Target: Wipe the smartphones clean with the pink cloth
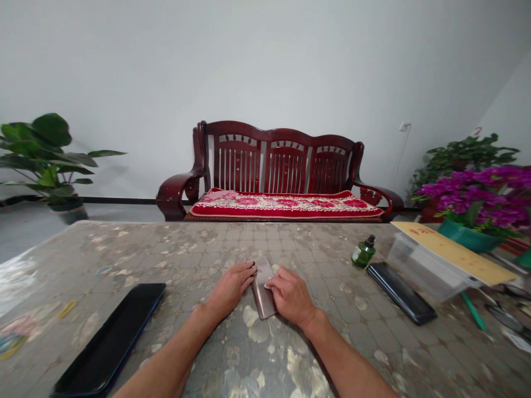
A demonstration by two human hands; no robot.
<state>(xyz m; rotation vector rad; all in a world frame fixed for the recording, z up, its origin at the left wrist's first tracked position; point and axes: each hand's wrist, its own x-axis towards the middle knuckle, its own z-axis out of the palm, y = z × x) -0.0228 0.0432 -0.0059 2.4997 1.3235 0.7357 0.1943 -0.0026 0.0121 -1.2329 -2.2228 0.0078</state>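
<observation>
A thin, rounded rectangle with a glossy pinkish-silver face, like a mobile phone (pixel 263 293), lies flat near the middle of a table covered in grey-brown, floral-patterned sheeting (pixel 199 243). Its long sides run from near to far, slightly slanted. The left hand (pixel 232 284) is unclenched, its fingers extended together and their tips resting on the far part of the phone's left edge. The right hand (pixel 292 296) is curled at the right edge, thumb and forefinger drawn together over the face; whether they grip the edge, press on it or pinch something small, I cannot tell.

The phone looks light but stiff, smooth enough to slip, and probably easy to scratch or crack. The two long edges seem the safest hold, with little pressure on the broad face.

At the near left lies a large black slab, glossy with a bluish rim (pixel 112 337). To the right are a squat, translucent green bottle with a black top (pixel 364 252), a shiny black oblong with rounded corners (pixel 401 294), and a clear plastic box (pixel 427 271) under a flat yellow board (pixel 452 251). Beyond the table stands a polished, dark red wooden bench (pixel 286 132), its slatted back curving above a soft-looking red floral seat cover (pixel 286 204).
</observation>
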